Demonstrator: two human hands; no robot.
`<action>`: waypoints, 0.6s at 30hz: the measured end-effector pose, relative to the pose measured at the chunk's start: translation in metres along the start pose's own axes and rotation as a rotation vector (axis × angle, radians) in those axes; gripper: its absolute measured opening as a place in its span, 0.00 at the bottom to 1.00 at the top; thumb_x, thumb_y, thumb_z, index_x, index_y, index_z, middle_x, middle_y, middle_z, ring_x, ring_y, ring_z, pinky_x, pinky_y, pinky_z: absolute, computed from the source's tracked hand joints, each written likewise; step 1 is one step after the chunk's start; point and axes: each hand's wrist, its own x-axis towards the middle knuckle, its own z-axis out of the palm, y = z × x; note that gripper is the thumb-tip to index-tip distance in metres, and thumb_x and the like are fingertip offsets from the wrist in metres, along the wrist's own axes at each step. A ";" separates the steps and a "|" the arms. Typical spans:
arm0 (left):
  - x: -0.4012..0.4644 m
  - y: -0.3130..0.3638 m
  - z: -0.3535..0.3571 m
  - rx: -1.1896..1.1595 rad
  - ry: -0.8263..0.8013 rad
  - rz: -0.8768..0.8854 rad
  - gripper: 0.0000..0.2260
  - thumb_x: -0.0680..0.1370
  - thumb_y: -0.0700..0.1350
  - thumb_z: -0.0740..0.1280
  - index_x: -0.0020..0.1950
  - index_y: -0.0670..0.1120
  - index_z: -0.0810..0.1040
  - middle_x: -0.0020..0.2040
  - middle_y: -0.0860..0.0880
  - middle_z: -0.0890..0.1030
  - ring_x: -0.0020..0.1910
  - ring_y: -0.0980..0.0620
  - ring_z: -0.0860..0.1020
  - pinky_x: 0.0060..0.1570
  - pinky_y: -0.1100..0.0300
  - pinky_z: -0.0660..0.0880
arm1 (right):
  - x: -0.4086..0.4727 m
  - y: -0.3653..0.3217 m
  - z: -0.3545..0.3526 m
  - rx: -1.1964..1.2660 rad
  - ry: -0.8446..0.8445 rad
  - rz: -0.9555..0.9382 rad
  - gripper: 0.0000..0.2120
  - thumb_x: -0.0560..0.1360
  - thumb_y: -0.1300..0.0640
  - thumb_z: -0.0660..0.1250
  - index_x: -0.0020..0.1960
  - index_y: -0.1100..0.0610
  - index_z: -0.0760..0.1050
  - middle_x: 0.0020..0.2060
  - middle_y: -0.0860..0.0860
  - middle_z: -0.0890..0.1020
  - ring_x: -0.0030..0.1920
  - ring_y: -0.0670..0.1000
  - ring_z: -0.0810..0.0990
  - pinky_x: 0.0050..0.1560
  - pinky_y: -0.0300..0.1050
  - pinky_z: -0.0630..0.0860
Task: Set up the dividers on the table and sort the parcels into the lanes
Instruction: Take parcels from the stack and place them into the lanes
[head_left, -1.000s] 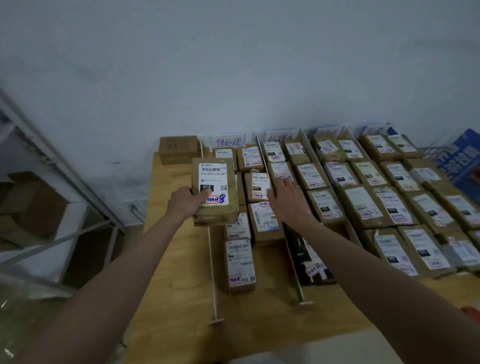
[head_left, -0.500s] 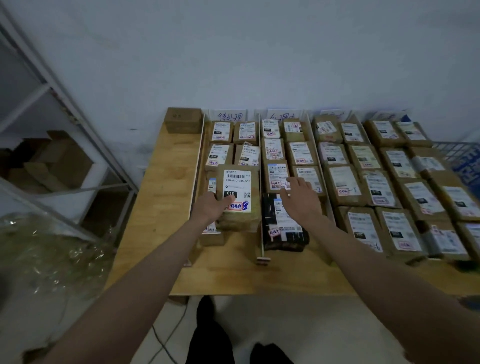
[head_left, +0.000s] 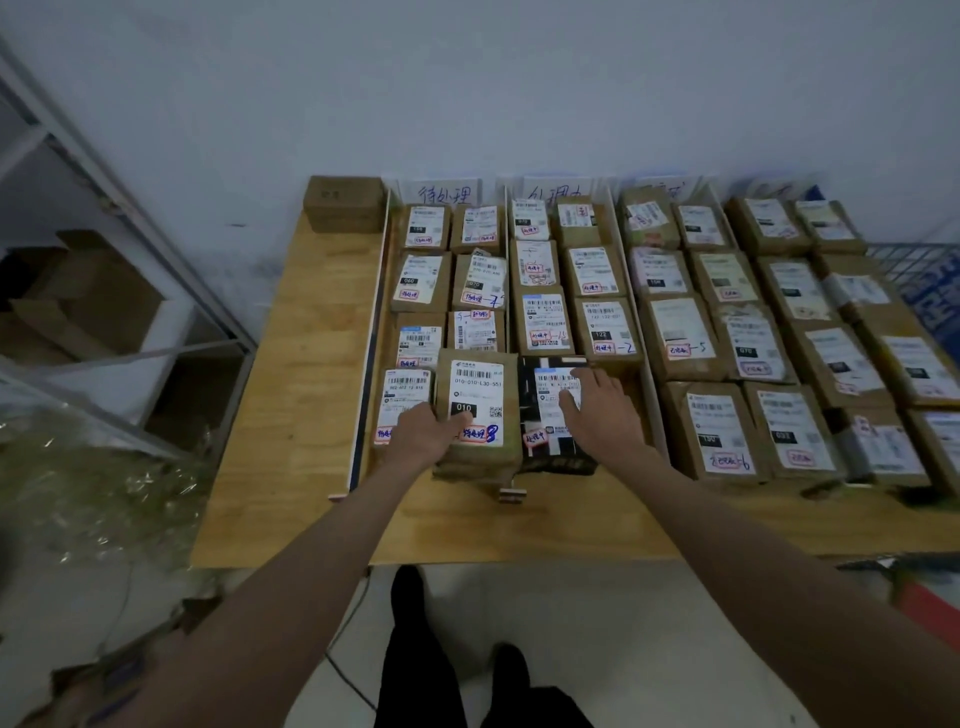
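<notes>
Parcels fill the lanes on the desk (head_left: 291, 395). Left hand (head_left: 423, 434): arm extended forward, grip closed on the near left edge of a brown parcel (head_left: 478, 410) marked "010", thumb laid on its label; the parcel sits at the near end of the leftmost lane. Right hand (head_left: 602, 415): fingers straight and spread, palm down on a black parcel (head_left: 545, 415) in the second lane, holding nothing. White dividers (head_left: 370, 353) separate the lanes. Handwritten signs (head_left: 444, 193) at the wall are partly hidden by parcels. Rightmost parcels are cut off by the frame edge.
</notes>
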 end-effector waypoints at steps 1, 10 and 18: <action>0.001 0.001 0.002 -0.008 0.001 -0.006 0.22 0.76 0.60 0.69 0.58 0.44 0.81 0.53 0.46 0.84 0.49 0.48 0.81 0.51 0.51 0.79 | 0.000 0.001 0.002 0.002 -0.001 0.005 0.21 0.82 0.48 0.57 0.73 0.55 0.66 0.67 0.55 0.73 0.68 0.55 0.71 0.67 0.54 0.71; 0.015 0.005 0.018 0.127 0.048 -0.083 0.24 0.75 0.62 0.69 0.56 0.42 0.78 0.53 0.45 0.81 0.49 0.46 0.80 0.51 0.49 0.79 | 0.006 0.005 0.018 0.043 -0.059 0.041 0.20 0.82 0.49 0.58 0.72 0.54 0.66 0.67 0.53 0.74 0.67 0.54 0.71 0.66 0.53 0.72; 0.011 0.013 0.034 0.275 0.121 -0.055 0.28 0.78 0.58 0.68 0.64 0.37 0.71 0.66 0.40 0.69 0.60 0.39 0.76 0.58 0.45 0.76 | 0.006 0.008 0.031 0.088 -0.149 0.064 0.19 0.83 0.50 0.56 0.71 0.55 0.66 0.66 0.55 0.75 0.65 0.55 0.73 0.62 0.55 0.76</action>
